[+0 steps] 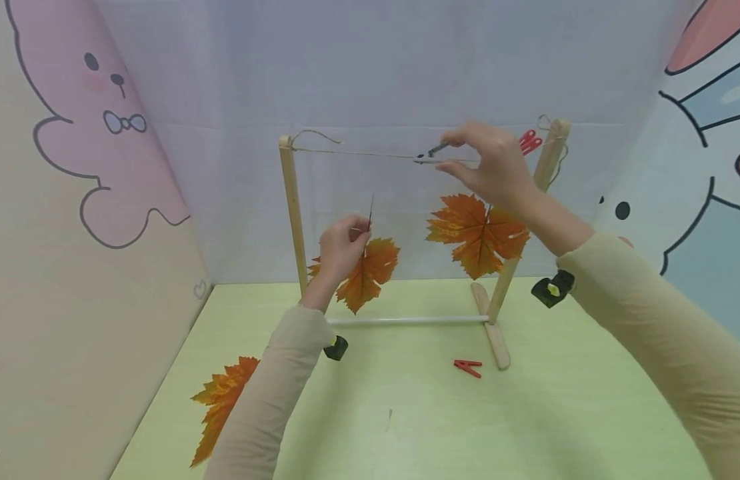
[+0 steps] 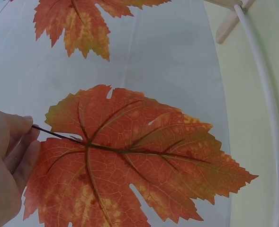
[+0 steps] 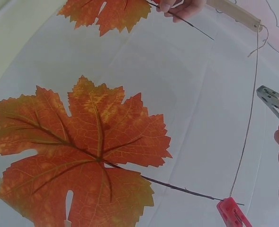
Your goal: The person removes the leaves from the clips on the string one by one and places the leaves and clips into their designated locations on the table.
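My left hand (image 1: 340, 248) pinches the thin dark stem of an orange autumn leaf (image 1: 365, 277); the leaf's blade (image 2: 130, 151) spreads below the fingers in the left wrist view. The stem's free end points upward, below the string. Up at the string (image 3: 249, 127), my right hand (image 1: 496, 163) holds a grey clothespin (image 3: 270, 99) between thumb and fingers. Close beside that hand, a red clothespin (image 3: 231, 212) clips the stem of a second orange leaf (image 3: 82, 137) to the string, so this leaf hangs near the right post.
Two wooden posts (image 1: 293, 213) carry the string, with a white rod (image 1: 406, 321) joining them low down. On the pale green table lie another red clothespin (image 1: 468, 368) and a third leaf (image 1: 223, 400), partly behind my left sleeve. A white cloth backdrop (image 1: 370, 80) stands behind.
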Action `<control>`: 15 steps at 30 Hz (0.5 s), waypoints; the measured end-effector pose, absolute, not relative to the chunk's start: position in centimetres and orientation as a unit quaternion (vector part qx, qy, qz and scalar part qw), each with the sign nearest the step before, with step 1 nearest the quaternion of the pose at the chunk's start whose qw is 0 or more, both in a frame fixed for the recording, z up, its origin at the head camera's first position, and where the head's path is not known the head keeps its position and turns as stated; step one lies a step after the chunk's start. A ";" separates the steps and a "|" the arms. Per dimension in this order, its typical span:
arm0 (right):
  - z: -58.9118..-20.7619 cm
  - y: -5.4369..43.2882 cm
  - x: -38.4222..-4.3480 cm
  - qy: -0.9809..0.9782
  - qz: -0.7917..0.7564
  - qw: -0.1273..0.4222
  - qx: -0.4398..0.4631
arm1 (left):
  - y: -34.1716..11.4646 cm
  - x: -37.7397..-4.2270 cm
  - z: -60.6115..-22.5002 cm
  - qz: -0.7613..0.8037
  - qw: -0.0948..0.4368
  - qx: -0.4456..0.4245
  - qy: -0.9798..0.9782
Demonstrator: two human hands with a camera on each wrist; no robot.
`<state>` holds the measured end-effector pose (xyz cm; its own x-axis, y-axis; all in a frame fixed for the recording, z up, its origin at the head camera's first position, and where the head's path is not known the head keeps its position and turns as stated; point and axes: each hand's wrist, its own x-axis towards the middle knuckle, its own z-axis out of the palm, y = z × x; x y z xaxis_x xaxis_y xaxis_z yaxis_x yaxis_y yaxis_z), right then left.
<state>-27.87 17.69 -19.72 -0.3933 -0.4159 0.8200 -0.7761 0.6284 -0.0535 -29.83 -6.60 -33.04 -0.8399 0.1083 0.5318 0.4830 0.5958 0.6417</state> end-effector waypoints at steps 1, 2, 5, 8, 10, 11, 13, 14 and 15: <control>-19.8 17.7 -27.8 -0.806 0.220 0.407 0.370 | -6.7 -29.9 -33.1 -0.415 0.226 -0.172 -0.864; -19.9 17.8 -27.8 -0.806 0.220 0.407 0.370 | -6.9 -29.9 -33.2 -0.414 0.227 -0.173 -0.864; -20.1 17.9 -27.6 -0.801 0.214 0.410 0.381 | -7.3 -30.0 -33.6 -0.412 0.222 -0.173 -0.867; -20.4 17.9 -27.4 -0.792 0.213 0.414 0.395 | -7.8 -29.9 -34.0 -0.409 0.217 -0.171 -0.870; -20.6 17.9 -27.3 -0.787 0.208 0.416 0.405 | -8.1 -29.9 -34.2 -0.408 0.215 -0.168 -0.872; -20.7 17.9 -27.2 -0.786 0.207 0.416 0.408 | -8.3 -29.9 -34.3 -0.406 0.213 -0.166 -0.873; -21.0 17.8 -27.1 -0.785 0.207 0.414 0.412 | -8.6 -29.8 -34.4 -0.405 0.209 -0.163 -0.875; -21.1 17.8 -27.0 -0.785 0.207 0.412 0.414 | -8.7 -29.7 -34.5 -0.404 0.208 -0.161 -0.876; -21.3 17.8 -26.9 -0.785 0.207 0.411 0.415 | -8.9 -29.7 -34.5 -0.401 0.208 -0.158 -0.878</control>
<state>-26.94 17.84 -21.31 -0.3182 -0.4813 0.8167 -0.8214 0.5702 0.0160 -29.65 -8.90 -34.52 -0.8637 0.1106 0.4917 0.4440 0.6288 0.6383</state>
